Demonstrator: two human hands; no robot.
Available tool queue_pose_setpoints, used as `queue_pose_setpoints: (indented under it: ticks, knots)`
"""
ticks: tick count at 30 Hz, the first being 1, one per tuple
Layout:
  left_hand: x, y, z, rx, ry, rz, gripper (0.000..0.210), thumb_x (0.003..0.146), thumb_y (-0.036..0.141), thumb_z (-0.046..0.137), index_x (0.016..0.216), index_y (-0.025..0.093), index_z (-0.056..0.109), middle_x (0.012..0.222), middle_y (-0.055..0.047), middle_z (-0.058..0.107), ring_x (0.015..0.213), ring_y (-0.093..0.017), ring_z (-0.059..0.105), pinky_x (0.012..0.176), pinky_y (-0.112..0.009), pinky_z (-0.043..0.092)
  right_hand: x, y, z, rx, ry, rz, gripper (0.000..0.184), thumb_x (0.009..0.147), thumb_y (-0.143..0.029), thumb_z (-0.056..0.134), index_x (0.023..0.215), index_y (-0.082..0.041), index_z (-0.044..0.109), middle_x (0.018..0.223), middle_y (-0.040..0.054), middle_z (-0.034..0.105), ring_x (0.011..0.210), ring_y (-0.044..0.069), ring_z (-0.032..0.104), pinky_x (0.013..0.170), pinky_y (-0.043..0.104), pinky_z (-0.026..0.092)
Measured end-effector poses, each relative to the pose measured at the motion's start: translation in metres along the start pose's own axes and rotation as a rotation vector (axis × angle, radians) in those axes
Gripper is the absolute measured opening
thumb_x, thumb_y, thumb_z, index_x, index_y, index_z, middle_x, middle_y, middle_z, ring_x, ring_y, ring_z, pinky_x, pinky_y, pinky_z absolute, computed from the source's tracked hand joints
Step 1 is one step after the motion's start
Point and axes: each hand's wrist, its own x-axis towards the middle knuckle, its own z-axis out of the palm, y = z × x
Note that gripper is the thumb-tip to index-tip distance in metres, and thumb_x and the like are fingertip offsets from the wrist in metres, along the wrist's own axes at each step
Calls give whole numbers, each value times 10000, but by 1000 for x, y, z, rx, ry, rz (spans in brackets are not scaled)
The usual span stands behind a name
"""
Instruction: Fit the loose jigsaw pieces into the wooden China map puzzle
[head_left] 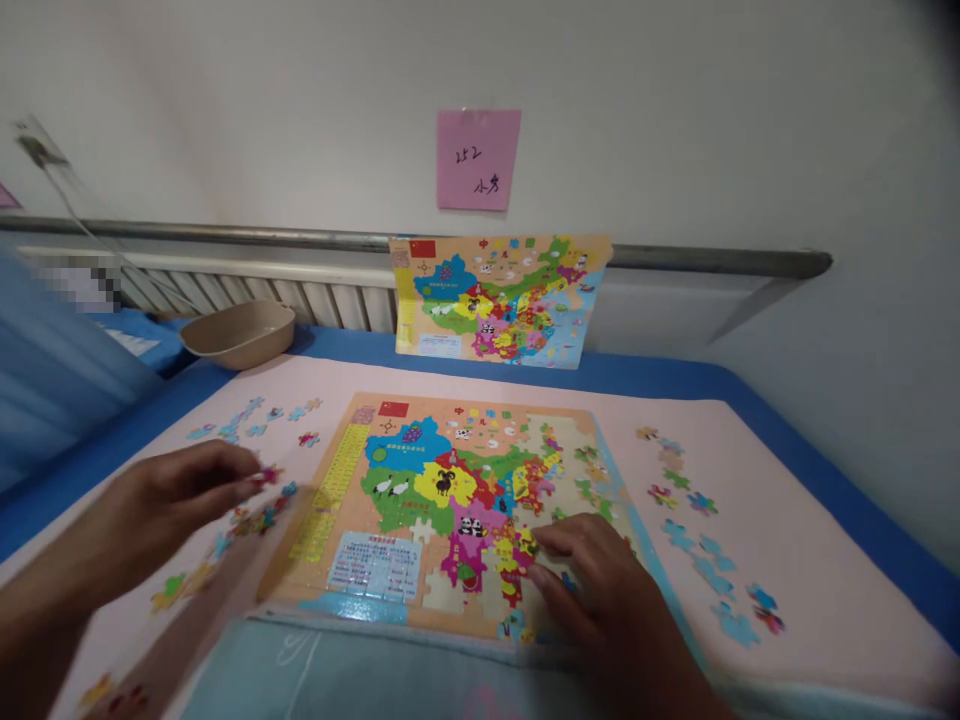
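My left hand (187,490) is raised over the left side of the bed, its thumb and index finger pinching a magenta puzzle piece (268,476). A partly assembled map jigsaw (409,500) lies flat in front of me, its bare grey board showing at the right and bottom. My right hand (600,575) is over the lower right of the jigsaw. Its curved thumb and index finger are at a yellow-and-red puzzle piece (527,542) on the board. The other fingers of that hand are partly hidden.
Loose pieces lie left (259,515) and right (712,570) of the jigsaw on the pink sheet (817,560). A printed reference map (495,300) leans against the wall rail (720,262). A beige basin (244,335) stands at back left. Light blue cloth (360,670) lies along the near edge.
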Motion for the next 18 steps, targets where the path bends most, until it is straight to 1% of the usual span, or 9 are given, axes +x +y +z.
queue_pose_setpoints:
  ticks: [1,2,3,4,6,8,11,15,18]
  knots:
    - [1,26,12,-178,-77,14,404,779,576,664,890,201,766,939,-8,779,889,-220,689,793,-301,520,-1,0,1,-1,-3,3,154,1079,-317,569,1053,-246,703,951,48,750,866,244,723,754,374,570]
    - [0,51,26,-307,-150,21,345,787,539,696,846,206,763,879,-12,761,847,-210,672,757,-298,499,-2,1,2,-2,-9,6,142,1072,-306,572,1056,-247,700,956,47,752,872,246,723,764,377,570]
    - [-2,71,43,-406,-230,32,305,796,510,710,829,211,761,826,-10,736,796,-192,644,720,-293,471,-4,2,2,0,-25,6,132,1069,-300,577,1064,-248,698,962,45,755,876,246,723,775,379,571]
    - [-5,88,61,-512,-305,45,274,791,477,717,820,208,755,813,-13,730,791,-187,637,738,-302,470,-5,3,3,3,-43,4,124,1068,-299,582,1076,-250,696,972,44,757,881,245,723,785,379,570]
    - [-13,111,93,-649,-441,36,244,793,439,726,820,196,744,799,-12,702,763,-171,604,730,-308,449,-9,5,3,13,-86,5,110,1073,-304,597,1110,-257,689,992,37,756,891,239,720,795,370,567]
    - [-18,121,116,-735,-496,-29,271,774,431,742,861,175,755,777,-8,664,714,-147,549,694,-298,403,-11,5,4,33,-116,1,94,1076,-295,604,1127,-263,676,999,28,750,892,229,716,795,354,561]
    - [-20,126,130,-824,-520,-108,313,715,421,765,884,157,755,701,11,624,612,-116,484,624,-282,353,-11,2,7,74,-109,-30,82,1077,-264,590,1132,-261,650,986,24,739,882,221,710,794,340,551]
    - [-21,133,131,-870,-503,-208,329,626,418,793,797,141,745,620,7,623,546,-115,501,577,-273,366,-8,-6,13,124,-45,-123,99,1087,-213,548,1153,-259,605,954,16,729,848,210,697,770,321,531]
    - [-25,137,133,-929,-485,-253,356,583,433,866,743,138,746,618,-16,660,531,-111,523,556,-256,376,-9,-8,17,123,-43,-152,134,1081,-178,533,1175,-260,583,951,11,727,845,204,687,762,310,521]
